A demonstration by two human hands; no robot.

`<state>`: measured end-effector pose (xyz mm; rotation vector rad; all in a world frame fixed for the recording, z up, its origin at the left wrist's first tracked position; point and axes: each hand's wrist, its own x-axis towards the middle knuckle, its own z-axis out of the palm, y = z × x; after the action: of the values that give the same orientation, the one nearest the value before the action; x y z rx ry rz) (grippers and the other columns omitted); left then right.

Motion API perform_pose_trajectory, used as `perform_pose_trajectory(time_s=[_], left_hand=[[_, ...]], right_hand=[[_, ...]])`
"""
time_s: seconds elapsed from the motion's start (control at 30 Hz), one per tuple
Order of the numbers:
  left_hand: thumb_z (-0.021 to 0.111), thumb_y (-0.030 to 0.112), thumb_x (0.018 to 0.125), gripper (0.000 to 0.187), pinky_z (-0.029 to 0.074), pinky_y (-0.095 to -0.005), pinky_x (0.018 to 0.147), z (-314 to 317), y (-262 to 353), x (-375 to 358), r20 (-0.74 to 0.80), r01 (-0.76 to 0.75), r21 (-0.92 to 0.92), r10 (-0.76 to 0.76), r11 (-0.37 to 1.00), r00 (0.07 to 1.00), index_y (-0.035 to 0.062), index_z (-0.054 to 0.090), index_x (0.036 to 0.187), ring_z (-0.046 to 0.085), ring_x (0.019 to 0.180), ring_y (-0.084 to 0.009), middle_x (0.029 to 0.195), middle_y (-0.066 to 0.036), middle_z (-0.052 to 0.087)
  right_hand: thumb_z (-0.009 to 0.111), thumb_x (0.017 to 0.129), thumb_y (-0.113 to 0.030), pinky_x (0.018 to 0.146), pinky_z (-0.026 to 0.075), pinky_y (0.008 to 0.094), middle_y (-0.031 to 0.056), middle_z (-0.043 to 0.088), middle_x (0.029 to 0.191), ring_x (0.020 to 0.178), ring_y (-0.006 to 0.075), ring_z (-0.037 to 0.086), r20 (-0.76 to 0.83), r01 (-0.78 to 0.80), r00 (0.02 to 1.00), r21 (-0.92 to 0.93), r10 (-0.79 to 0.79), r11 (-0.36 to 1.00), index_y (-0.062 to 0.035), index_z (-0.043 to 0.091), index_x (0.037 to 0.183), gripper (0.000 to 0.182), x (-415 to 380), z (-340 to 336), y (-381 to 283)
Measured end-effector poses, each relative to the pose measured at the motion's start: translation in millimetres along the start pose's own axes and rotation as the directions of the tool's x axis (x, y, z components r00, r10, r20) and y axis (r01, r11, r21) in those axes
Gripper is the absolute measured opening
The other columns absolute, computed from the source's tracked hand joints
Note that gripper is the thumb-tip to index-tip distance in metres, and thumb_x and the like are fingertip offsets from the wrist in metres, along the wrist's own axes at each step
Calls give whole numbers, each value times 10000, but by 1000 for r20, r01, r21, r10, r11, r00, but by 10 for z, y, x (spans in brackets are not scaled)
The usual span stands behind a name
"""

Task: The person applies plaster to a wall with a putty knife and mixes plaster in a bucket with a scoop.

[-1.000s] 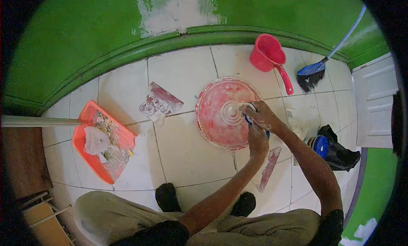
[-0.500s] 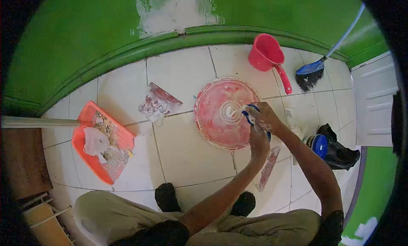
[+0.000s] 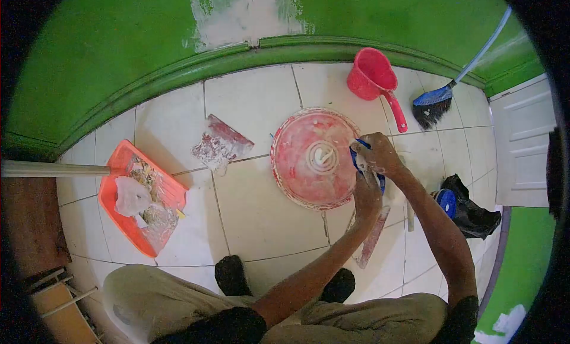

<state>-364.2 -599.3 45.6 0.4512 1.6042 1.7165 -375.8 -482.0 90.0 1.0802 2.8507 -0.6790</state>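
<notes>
My left hand [image 3: 367, 196] and my right hand [image 3: 380, 154] are closed together on a blue-edged thing [image 3: 357, 149] smeared with white; most of it is hidden by my fingers. Both hands hover at the right edge of a round red lid [image 3: 297, 172], which is coated with whitish smears and has rings at its middle. A small white lump [image 3: 322, 156] shows in those rings. Below my hands, a long reddish, white-smeared strip [image 3: 371, 240] lies on the tiles.
An orange dustpan [image 3: 126, 225] of debris is at left. A smeared reddish piece [image 3: 222, 139] lies behind. Toward the wall are a pink dipper [image 3: 365, 79] and a blue broom [image 3: 434, 100]. A blue-topped container [image 3: 445, 204] sits beside a black plastic bag [image 3: 475, 216] at right.
Both hands have shifted slightly right, away from the lid's centre, still holding the blue-edged thing. The objects on the floor stay where they were.
</notes>
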Motion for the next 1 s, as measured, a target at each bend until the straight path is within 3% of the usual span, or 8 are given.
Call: perform_pose_trajectory(time_s=[0.03,0.43,0.53,0.63,0.87,0.93,0.97,1.0], left_hand=[[282,287,1052,398,417,-463,841,18,-77,3,0,0,0,0,1000,1000,-38,455,1202,540,987,-439,1064,-266,575],[379,155,1004,310,409,-472,889,122,-284,22,9,-91,145,91,985,996,-49,442,1229,512,1042,-446,1119,-281,551],[410,121,985,306,408,-476,895,144,-246,51,-54,-184,93,189,979,980,-49,434,1238,510,1044,-445,1129,-274,547],[348,174,1010,341,406,-518,831,154,-215,87,-114,-286,79,293,955,949,-44,413,1264,510,1006,-506,1083,-335,547],[387,181,1008,302,400,-464,874,174,-256,93,-100,-138,15,139,990,985,-29,437,1220,518,1017,-407,1090,-251,554],[380,207,1017,304,397,-463,873,165,-345,98,-107,-140,25,142,990,984,-24,451,1203,521,1012,-385,1073,-230,562],[382,227,1021,291,424,-436,819,155,-427,85,-81,-66,-54,62,996,995,-6,473,1168,539,947,-324,1014,-183,566],[383,248,1025,283,451,-409,764,156,-506,82,-47,10,-132,-16,991,999,12,495,1134,557,883,-263,955,-136,571]], right_hand=[[587,892,-307,808,468,480,246,633,855,840,416,594,-97,75,992,-47,-80,996,0,646,964,321,-10,33,13],[556,879,-218,794,483,526,273,642,907,885,449,607,-3,63,998,-63,-63,996,-11,639,946,233,52,-17,-216],[550,876,-215,769,492,525,267,644,853,836,456,615,-182,101,977,-80,-114,992,-10,639,917,227,20,26,-241],[549,878,-218,761,496,518,260,646,836,823,440,624,-127,131,982,-95,-142,987,-6,635,913,231,41,-21,-237],[524,921,-233,776,486,460,242,646,886,825,398,625,33,61,997,160,-67,985,17,629,1045,299,92,-57,-133],[550,915,-321,742,478,466,252,627,797,761,404,620,-46,413,909,-50,-415,910,40,635,953,373,121,92,-45],[550,915,-321,742,478,466,252,627,797,761,404,620,-44,413,909,-49,-415,910,40,635,953,373,86,80,-77],[584,875,-347,714,478,474,255,620,769,734,402,621,36,215,976,58,-217,975,35,632,900,386,34,59,-101]])
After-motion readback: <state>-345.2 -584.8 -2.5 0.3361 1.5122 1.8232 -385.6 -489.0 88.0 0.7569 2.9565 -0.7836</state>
